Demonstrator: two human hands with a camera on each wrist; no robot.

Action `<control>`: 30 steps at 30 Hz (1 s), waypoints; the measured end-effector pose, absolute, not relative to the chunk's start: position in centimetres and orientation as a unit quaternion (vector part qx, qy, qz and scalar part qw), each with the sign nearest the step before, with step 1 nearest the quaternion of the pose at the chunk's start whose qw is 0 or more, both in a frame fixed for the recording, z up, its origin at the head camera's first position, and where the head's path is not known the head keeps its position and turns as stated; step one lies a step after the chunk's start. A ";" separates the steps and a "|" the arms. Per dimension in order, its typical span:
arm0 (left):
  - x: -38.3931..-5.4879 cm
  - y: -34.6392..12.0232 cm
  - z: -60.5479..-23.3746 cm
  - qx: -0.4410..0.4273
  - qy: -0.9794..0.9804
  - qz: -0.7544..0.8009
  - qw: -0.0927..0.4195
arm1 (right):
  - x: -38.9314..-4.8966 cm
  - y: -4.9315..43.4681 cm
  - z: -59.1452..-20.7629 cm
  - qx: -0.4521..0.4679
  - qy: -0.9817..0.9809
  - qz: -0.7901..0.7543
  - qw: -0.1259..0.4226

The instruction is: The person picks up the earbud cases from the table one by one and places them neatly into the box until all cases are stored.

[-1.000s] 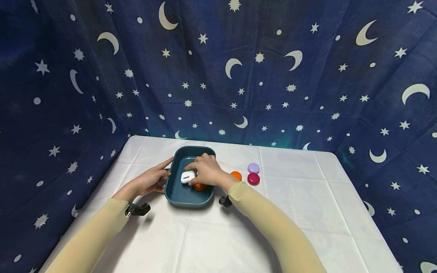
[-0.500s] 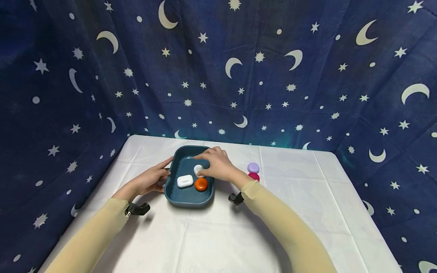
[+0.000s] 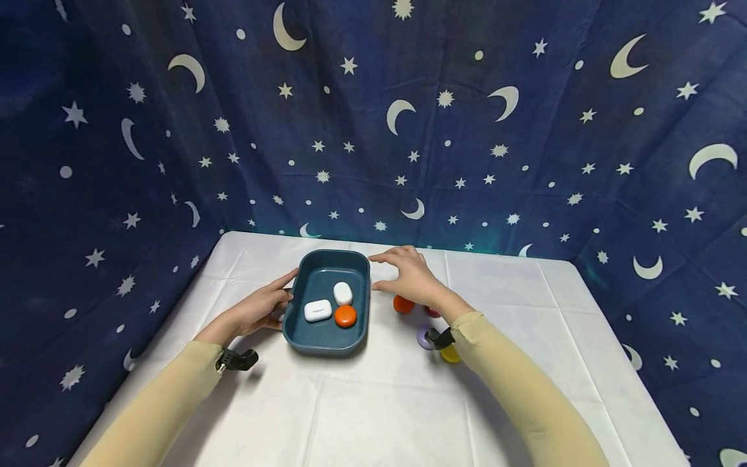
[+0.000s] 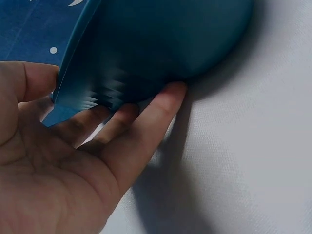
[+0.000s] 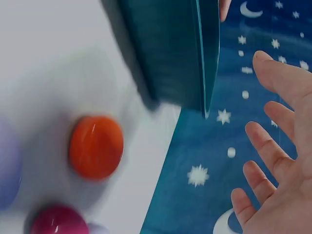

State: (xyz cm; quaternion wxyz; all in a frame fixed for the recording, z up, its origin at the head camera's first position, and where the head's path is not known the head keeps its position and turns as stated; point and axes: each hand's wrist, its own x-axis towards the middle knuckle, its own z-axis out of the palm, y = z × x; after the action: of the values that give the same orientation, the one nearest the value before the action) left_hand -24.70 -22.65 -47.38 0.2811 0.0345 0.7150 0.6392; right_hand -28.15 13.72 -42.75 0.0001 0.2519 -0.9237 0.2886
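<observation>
A dark teal tray (image 3: 318, 340) stands on the table. Inside lie a white rounded case with a thin line on top (image 3: 318, 311), a smooth white oval piece (image 3: 342, 294) and a round orange piece (image 3: 345, 316). My left hand (image 3: 259, 307) touches the tray's left outer wall with its fingertips; in the left wrist view the thumb lies against the rim, the fingers extended below it. Just outside the right rim hovers my right hand (image 3: 406, 277), its fingers spread and holding nothing. Below it sits an orange-red round piece (image 5: 96, 147).
Right of the tray, partly under the right forearm, are a dark pink piece (image 5: 59, 222), a lilac piece (image 3: 425, 337) and a yellow piece (image 3: 451, 353). A white cloth covers the table (image 3: 373, 402). A blue star-patterned curtain (image 3: 362, 155) stands behind it.
My right hand has let go of the white oval piece and moved right, out of the tray. The yellow piece and a lower lilac piece have come into sight. My left hand stays put.
</observation>
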 end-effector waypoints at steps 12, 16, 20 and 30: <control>-24.6 -22.8 -47.5 0.041 0.721 0.634 0.277 | -27.8 18.4 -42.3 0.197 -0.925 0.325 -0.013; -24.5 -22.8 -47.5 0.042 0.721 0.634 0.276 | -27.5 20.0 -42.3 0.182 -0.926 0.332 -0.015; -24.6 -22.9 -47.6 0.044 0.720 0.635 0.275 | -27.3 21.7 -42.5 0.171 -0.927 0.333 -0.010; -24.6 -22.8 -47.6 0.045 0.719 0.636 0.275 | -26.5 25.3 -44.3 0.145 -0.937 0.317 -0.014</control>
State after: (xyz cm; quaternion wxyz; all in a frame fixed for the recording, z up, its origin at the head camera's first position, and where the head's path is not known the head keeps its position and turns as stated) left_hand -24.58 -22.83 -47.60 0.2753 0.0446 0.7194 0.6361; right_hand -26.50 25.26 -44.28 -0.0145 0.1451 -0.9370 0.3175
